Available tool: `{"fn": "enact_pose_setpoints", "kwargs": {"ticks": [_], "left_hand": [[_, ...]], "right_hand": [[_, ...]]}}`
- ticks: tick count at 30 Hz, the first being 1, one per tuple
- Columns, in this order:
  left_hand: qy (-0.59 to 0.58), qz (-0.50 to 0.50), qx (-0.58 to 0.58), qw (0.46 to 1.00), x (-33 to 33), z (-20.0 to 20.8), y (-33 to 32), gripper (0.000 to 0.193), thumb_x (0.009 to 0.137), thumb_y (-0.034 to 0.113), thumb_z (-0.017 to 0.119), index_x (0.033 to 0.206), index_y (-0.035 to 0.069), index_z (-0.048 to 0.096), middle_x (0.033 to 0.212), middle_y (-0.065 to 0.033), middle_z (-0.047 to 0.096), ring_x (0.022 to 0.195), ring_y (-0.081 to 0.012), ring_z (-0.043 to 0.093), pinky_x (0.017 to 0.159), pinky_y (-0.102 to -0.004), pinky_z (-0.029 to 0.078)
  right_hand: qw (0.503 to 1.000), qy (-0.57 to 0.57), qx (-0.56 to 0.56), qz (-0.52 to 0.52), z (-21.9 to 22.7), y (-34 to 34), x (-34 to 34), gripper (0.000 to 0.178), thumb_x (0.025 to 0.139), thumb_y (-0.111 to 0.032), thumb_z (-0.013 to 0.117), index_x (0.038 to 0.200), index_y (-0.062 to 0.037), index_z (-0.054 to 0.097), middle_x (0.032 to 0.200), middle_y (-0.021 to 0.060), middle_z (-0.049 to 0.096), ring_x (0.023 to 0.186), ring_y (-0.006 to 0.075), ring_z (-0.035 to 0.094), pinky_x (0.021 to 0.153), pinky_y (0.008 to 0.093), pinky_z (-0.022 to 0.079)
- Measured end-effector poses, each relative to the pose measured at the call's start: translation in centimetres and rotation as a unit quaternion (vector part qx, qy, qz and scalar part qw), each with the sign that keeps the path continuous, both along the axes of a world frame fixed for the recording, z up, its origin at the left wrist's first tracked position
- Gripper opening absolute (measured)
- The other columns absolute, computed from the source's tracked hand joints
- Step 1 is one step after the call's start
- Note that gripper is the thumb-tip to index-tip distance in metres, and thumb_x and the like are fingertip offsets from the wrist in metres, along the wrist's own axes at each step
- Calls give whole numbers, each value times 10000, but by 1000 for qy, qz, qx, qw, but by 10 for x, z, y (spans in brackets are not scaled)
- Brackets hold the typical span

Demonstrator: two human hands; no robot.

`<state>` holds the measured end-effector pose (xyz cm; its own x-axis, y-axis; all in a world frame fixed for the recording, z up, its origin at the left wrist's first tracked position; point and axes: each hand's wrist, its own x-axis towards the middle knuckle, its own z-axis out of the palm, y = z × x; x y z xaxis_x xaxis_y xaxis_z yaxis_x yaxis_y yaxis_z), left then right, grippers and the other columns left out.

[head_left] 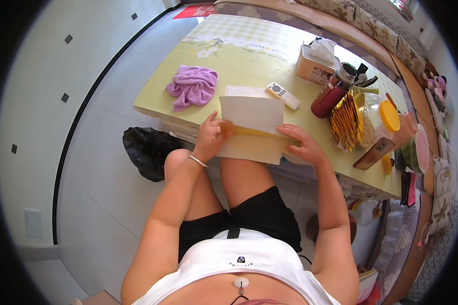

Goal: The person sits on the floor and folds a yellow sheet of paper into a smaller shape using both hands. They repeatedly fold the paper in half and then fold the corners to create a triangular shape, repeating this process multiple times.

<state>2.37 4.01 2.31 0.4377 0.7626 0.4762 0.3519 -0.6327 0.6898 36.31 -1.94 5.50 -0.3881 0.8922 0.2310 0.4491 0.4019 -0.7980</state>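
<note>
"What's showing?"
"I'm seeing the left hand point(209, 138) pinching the folded paper point(252, 114), the right hand point(305, 145) touching its opposite side, grip unclear. The paper is overhanging the near edge of the table point(259, 66)."

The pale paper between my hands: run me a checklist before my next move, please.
1. Left hand on the left edge of the paper: ok.
2. Right hand at its right edge: ok.
3. Firmness of the right hand's grip: cannot tell.
4. Paper flat: not ok, bent across its middle.
5. Purple cloth apart from the paper: ok.
6. White remote clear of both hands: ok.
</note>
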Motion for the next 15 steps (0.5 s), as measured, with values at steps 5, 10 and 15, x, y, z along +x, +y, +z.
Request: {"fn": "enact_pose_setpoints", "kwargs": {"ticks": [5, 10, 15], "left_hand": [[-42, 65, -42, 996, 1, -10, -1, 179, 857, 226, 719, 846, 53, 766, 1054, -92, 728, 1162, -320, 595, 1154, -499, 312], [-6, 227, -7, 974, 15, -21, -11, 136, 794, 158, 760, 746, 37, 717, 1163, -136, 690, 1288, -411, 482, 1113, -496, 347], [28, 302, 17, 953, 20, -13, -16, 167, 720, 92, 780, 659, 29, 638, 1253, -170, 643, 1312, -410, 463, 1133, -481, 340]], "right_hand": [[991, 24, -39, -124, -21, 20, -14, 137, 833, -110, 704, 913, 1, 711, 1047, 110, 674, 1055, 283, 570, 925, 377, 455], [947, -75, 77, -303, -27, 24, -50, 231, 787, -176, 772, 687, -11, 647, 891, 106, 642, 952, 319, 556, 848, 409, 457], [918, -122, 143, -349, -32, 22, -54, 233, 719, -165, 797, 653, -30, 618, 912, 103, 629, 974, 325, 560, 861, 423, 461]]}}
